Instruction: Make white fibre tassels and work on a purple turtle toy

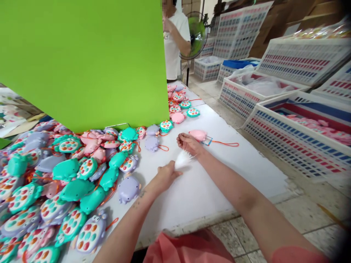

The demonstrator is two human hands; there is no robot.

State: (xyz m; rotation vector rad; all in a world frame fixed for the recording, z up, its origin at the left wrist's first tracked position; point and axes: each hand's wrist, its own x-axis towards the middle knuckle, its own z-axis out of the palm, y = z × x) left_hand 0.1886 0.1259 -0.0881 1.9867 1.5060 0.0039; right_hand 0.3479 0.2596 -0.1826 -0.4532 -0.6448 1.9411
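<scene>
My left hand point(166, 176) and my right hand point(188, 143) both pinch a small clear plastic bag point(182, 159) over the white table point(219, 171). Each hand is closed on one end of the bag, which looks blurred. A pink animal-shaped toy point(197, 135) with a tag and an orange cord lies just beyond my right hand. A purple toy point(151, 143) lies to the left of it.
A big heap of teal, pink and purple toys point(65, 182) covers the table's left side. A flat green panel point(82, 58) fills the upper left. White plastic crates point(298, 135) stand on the floor at right. Another person point(175, 40) stands at the table's far end beside a fan.
</scene>
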